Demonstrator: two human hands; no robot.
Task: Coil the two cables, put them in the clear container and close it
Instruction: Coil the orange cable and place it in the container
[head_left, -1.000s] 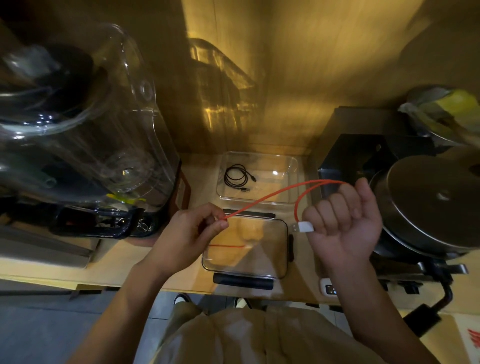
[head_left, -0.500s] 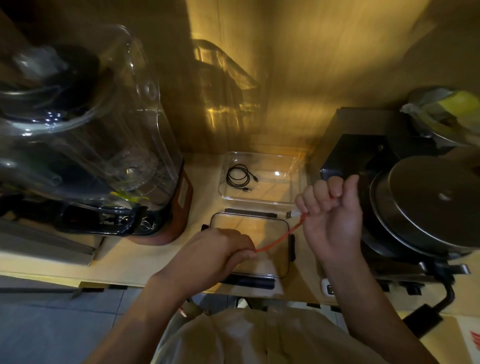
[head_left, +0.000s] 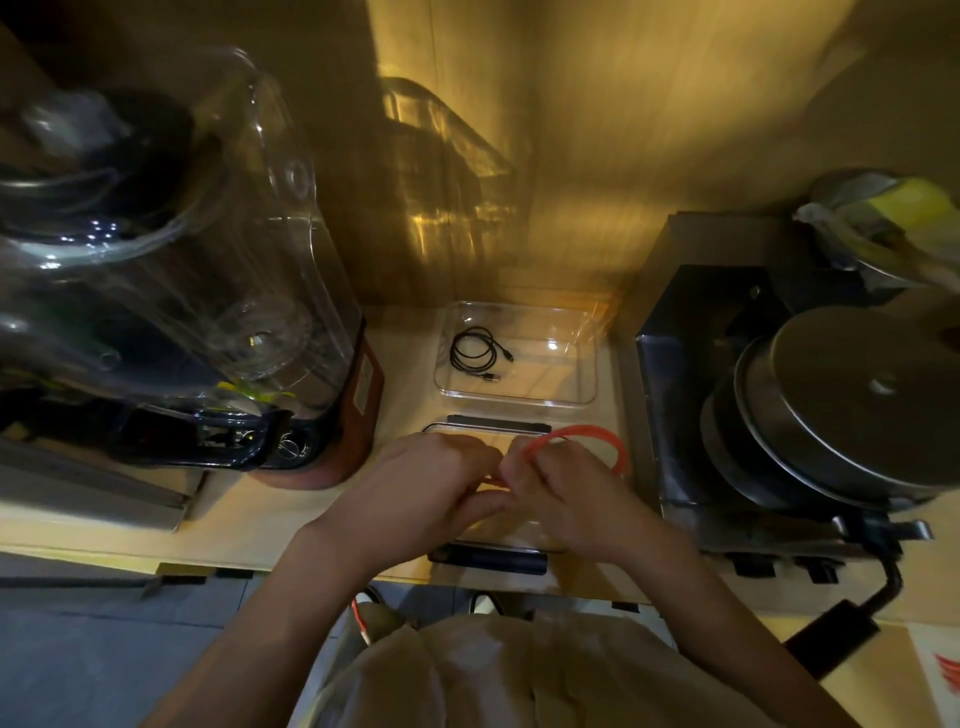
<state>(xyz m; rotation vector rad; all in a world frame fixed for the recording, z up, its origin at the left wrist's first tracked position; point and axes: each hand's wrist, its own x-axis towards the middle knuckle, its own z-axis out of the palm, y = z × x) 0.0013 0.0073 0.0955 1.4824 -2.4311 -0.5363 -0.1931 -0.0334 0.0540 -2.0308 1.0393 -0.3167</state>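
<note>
Wooden counter (head_left: 410, 395) runs across the frame, lit warm yellow. Large clear-jar blender (head_left: 182, 291) occupies the 9 o'clock side; a dark appliance carrying a round metal lid (head_left: 852, 410) fills the 3 o'clock side. Between them, at 12 o'clock from the hands, the clear container (head_left: 582, 384) sits open on the counter, well apart from both hands. The black cable (head_left: 474, 353) lies coiled inside it, toward its left wall. Just nearer, the container lid (head_left: 488, 430) lies flat on the counter, mostly hidden under the hands, a dark latch showing at its far and near edges. Left hand (head_left: 426, 488) and right hand (head_left: 566, 499) meet above the lid, knuckles touching, both closed on the orange cable (head_left: 597, 434). One loop of that cable arcs out from the right hand toward 1 o'clock, over the lid's far right corner. A loose tail (head_left: 359, 618) of the same cable hangs below the counter edge at 7 o'clock from the hands, its end blurred.
</note>
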